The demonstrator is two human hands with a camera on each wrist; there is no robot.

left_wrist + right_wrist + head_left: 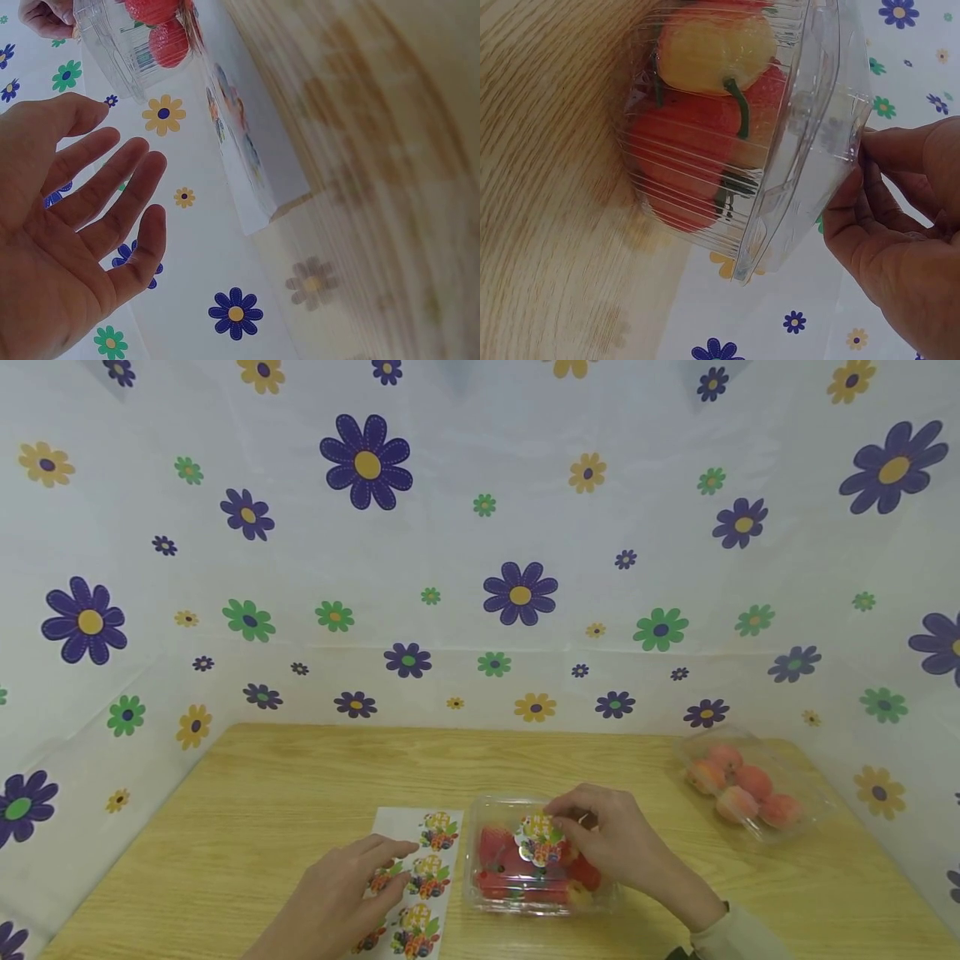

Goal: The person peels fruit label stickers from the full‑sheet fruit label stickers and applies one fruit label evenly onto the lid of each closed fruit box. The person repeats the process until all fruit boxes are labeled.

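A clear plastic clamshell box (487, 906) of red and yellow fruit (686, 142) stands on the table with its lid down. On the lid lies a round fruit-print sticker (542, 841). My right hand (618, 839) pinches the sticker's upper right edge between thumb and fingers, right at the lid's surface. In the right wrist view, the fingertips (847, 187) meet the top of the lid. My left hand (337, 893) hovers with loosely spread fingers over a white sheet of stickers (390, 821), hiding part of it. Nothing is in its palm, as the left wrist view shows.
At the back right of the wooden table (315, 768) stands another clear plastic box (795, 768) with several orange-red fruits (738, 802). A white cloth (450, 543) printed with flowers surrounds the table at the back and both sides.
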